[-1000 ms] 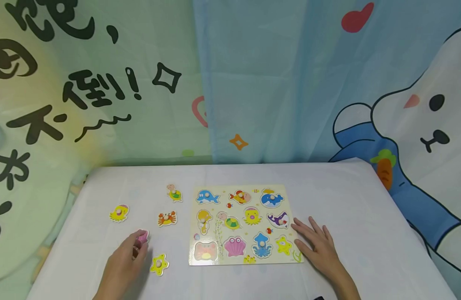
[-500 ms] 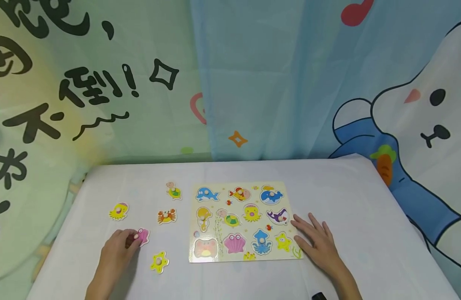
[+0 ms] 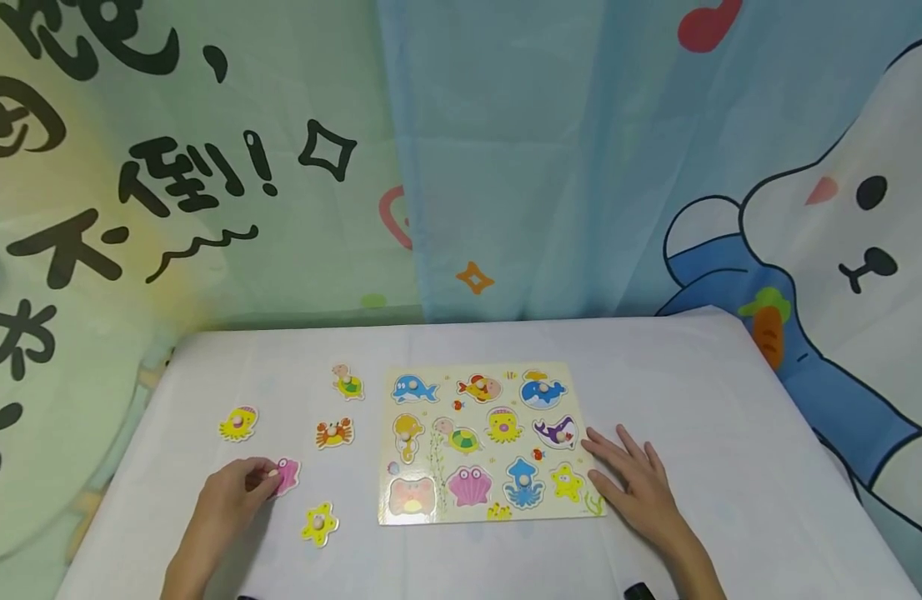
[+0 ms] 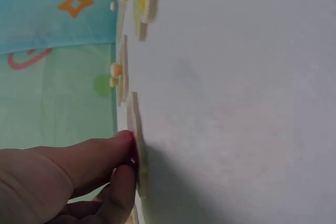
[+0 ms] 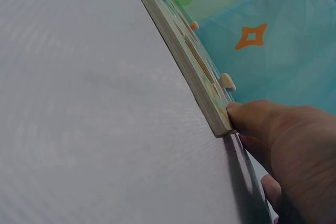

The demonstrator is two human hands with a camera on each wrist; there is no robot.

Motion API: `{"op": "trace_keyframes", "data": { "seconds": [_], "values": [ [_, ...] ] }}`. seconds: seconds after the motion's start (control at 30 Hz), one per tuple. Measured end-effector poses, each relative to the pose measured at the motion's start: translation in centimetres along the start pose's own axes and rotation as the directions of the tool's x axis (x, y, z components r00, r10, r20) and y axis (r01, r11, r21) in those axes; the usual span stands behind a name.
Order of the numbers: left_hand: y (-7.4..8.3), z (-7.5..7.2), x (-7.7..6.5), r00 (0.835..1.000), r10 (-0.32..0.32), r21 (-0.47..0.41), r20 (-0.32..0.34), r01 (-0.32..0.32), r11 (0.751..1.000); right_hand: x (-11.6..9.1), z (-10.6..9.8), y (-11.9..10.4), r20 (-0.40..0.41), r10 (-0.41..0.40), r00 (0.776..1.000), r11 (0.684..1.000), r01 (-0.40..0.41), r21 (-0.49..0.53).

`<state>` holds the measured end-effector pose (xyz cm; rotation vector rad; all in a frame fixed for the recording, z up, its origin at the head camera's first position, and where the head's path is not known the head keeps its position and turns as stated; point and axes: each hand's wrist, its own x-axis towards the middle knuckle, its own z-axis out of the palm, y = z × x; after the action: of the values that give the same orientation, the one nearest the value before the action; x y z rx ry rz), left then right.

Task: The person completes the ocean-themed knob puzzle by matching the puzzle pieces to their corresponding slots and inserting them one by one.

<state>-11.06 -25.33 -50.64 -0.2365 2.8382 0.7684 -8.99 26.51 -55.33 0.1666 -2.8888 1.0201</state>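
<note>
My left hand (image 3: pixel 232 504) pinches the pink shell puzzle piece (image 3: pixel 287 477) by its knob, at the left of the table. In the left wrist view the thumb and a finger meet at the face of that piece (image 4: pixel 139 166), which lies close to the white surface. The puzzle board (image 3: pixel 446 433) lies flat in the middle, several knobbed sea animals set in it. At its right edge rests my right hand (image 3: pixel 641 492), fingers spread and fairly straight. The right wrist view has the thumb touching the corner of the board (image 5: pixel 210 103).
Loose knobbed pieces lie left of the board: a turtle (image 3: pixel 348 385), a crab (image 3: pixel 334 433), a yellow octopus (image 3: pixel 238 424) and a yellow star (image 3: pixel 320 525). Behind the white table (image 3: pixel 731 400) hangs a printed curtain (image 3: pixel 506 167).
My left hand has drawn back slightly to the left, and more of the pink shell piece shows; the piece has barely moved. My right hand stays at the board's edge.
</note>
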Motion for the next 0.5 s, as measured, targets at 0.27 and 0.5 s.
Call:
{"op": "trace_keyframes", "data": {
  "seconds": [0.27, 0.5],
  "values": [
    [0.1, -0.4, -0.3, 1.0, 0.017, 0.044, 0.015, -0.017, 0.999, 0.1, 0.3, -0.4, 0.006, -0.005, 1.0, 1.0, 0.005, -0.006],
    [3.4, -0.1, -0.3, 0.993, 0.118, 0.043, 0.024, -0.119, 0.992, -0.1, -0.4, -0.2, -0.003, 0.009, 1.0, 1.0, -0.009, -0.012]
  ]
}}
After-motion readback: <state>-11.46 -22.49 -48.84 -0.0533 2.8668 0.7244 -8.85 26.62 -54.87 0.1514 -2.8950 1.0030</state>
